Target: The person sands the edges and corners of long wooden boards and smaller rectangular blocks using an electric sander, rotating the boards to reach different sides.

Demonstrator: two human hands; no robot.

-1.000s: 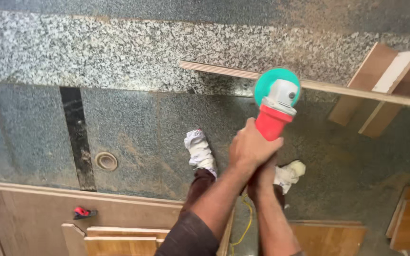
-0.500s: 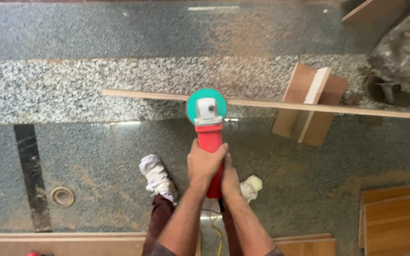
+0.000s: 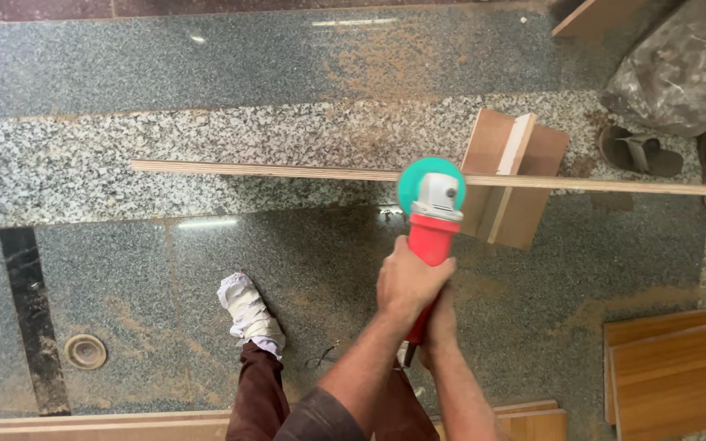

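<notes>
Left hand (image 3: 408, 282) clamped around red angle grinder (image 3: 430, 237) body; right hand (image 3: 441, 320) just behind and beneath, gripping the rear handle. Green guard and disc at the far end, meeting long thin wood strip (image 3: 304, 171) lying left to right across granite floor (image 3: 124, 269). Propped wooden offcuts (image 3: 525, 184) right of the disc. Advisable: steady two-handed grip, disc square, wrapped foot (image 3: 248, 314) well apart.

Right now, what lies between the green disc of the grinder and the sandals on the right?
In the head view, a small wooden block assembly stands between the grinder's green disc and the sandals, under the long wooden strip.
</notes>
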